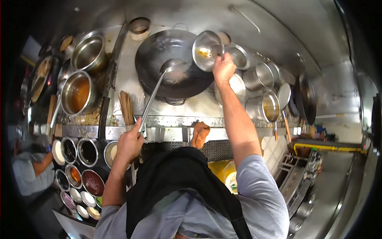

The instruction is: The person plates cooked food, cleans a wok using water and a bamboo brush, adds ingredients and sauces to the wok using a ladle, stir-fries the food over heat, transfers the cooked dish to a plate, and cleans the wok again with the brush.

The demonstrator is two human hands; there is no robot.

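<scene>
With my left grip (130, 144) I was holding the long ladle (154, 95) firmly by its handle, the fingers closed around it. The cup of the ladle was inside the big black wok (149, 63), but I could not tell if it touched the metal there. Just below the cup, some pale food (177, 78) was lying in the wok.

My right grip (224, 71) was closed on the near right side of a metal bowl (207, 40), which I held tilted over the right part of the wok. Inside this bowl there was some yellow residue (204, 52).

The wok was standing on the steel counter (169, 121). To its left, near my left grip, stood a bundle of thin sticks (126, 108); an orange-brown cloth (200, 135) hung at the front edge. Farther left, a metal pot (92, 92) contained brownish-orange liquid (77, 95). At the far left, another person's arm (43, 163) was visible.
</scene>
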